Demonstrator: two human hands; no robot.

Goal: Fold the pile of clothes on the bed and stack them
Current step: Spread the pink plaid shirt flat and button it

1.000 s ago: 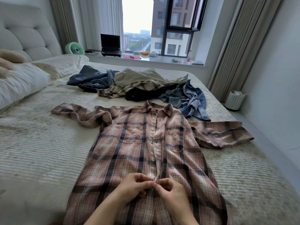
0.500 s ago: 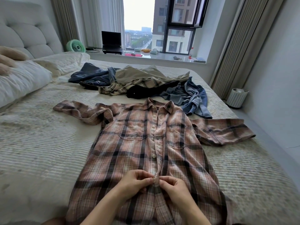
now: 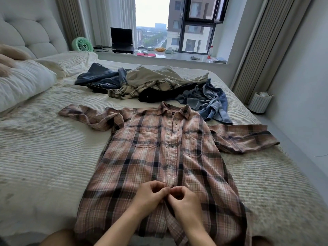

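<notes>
The bed (image 3: 44,166) carries all the laundry, and every position below is given relative to it. No folded garment and no stack is visible anywhere on the bed, so the task appears to be at an early stage. The pile of clothes (image 3: 156,84) lies unfolded toward the far side of the bed, near the window; it holds blue, beige, checked and black items, loosely tangled. The plaid shirt (image 3: 150,157) lies flat, front up, across the middle of the bed, both sleeves spread outward and the collar pointing at the pile. The left hand (image 3: 149,196) and the right hand (image 3: 186,199) meet at the lower front strip of the shirt, at the near edge of the bed; the fingers of both are curled and pinch the fabric, probably fastening a button. Folding of this shirt is not yet begun. One container is visible: a small ribbed bin (image 3: 260,102) on the floor beside the far right corner of the bed; it appears to hold pale crumpled material, not identifiable.
</notes>
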